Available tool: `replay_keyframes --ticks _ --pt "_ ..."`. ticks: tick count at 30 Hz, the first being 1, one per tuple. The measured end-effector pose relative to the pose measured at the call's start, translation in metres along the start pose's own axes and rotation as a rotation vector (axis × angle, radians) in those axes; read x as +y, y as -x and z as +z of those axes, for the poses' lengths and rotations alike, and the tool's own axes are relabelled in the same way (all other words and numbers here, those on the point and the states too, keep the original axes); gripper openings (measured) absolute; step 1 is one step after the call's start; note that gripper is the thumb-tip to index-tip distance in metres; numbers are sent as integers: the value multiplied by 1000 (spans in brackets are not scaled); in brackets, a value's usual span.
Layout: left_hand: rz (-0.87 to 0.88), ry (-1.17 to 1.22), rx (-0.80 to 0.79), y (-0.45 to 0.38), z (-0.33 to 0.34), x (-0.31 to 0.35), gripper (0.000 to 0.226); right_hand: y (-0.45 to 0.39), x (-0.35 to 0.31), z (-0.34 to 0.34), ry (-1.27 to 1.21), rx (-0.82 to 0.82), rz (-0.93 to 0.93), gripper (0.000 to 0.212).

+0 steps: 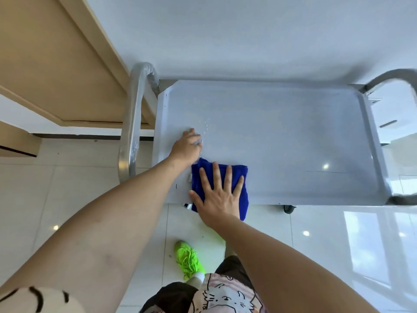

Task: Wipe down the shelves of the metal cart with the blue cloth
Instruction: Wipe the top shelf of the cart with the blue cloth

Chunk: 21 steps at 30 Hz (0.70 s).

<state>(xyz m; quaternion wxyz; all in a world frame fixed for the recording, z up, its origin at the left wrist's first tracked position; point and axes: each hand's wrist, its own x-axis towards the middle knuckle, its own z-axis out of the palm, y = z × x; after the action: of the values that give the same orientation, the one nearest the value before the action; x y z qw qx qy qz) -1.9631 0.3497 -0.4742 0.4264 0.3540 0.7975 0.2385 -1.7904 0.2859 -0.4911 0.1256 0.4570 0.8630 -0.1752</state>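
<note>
while the right hand (217,195) lies flat with fingers straight and spread, its palm presses the blue cloth (242,177) onto the top shelf (282,136) of the metal cart (370,154). the cloth is folded, sits at the near edge of the shelf toward its left end, and overhangs that edge slightly. the left hand (187,146) reaches onto the shelf just beyond the cloth, fingers bent downward with tips at the surface; whether they hold anything cannot be told. small water droplets (205,125) lie just past those fingertips. tubular handles (133,123) rise at both ends of the cart. one caster (289,208) shows below the near edge. a green shoe (188,259) stands on the tiled floor (338,245). a wooden counter (45,64) stands at left.
</note>
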Motion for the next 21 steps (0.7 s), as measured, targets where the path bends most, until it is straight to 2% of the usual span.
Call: replay_keyframes --ticks 3,6,7,10,14,21 --pt "7 63 95 14 -5 1 28 7 -26 7 35 -14 -125 71" --pt "71 -121 239 37 -11 -13 19 -2 -34 10 52 7 -152 69" --pt "75 -194 278 42 -14 -19 20 -7 -34 10 57 21 -158 68" --pt "-22 -370 337 51 -22 -40 46 -24 -34 8 51 47 -185 67" --pt "-156 -191 419 54 -25 -48 47 -52 -38 1 69 66 -221 67" --pt "-23 -191 564 43 -18 -48 41 -135 -45 -23 78 108 -195 67"
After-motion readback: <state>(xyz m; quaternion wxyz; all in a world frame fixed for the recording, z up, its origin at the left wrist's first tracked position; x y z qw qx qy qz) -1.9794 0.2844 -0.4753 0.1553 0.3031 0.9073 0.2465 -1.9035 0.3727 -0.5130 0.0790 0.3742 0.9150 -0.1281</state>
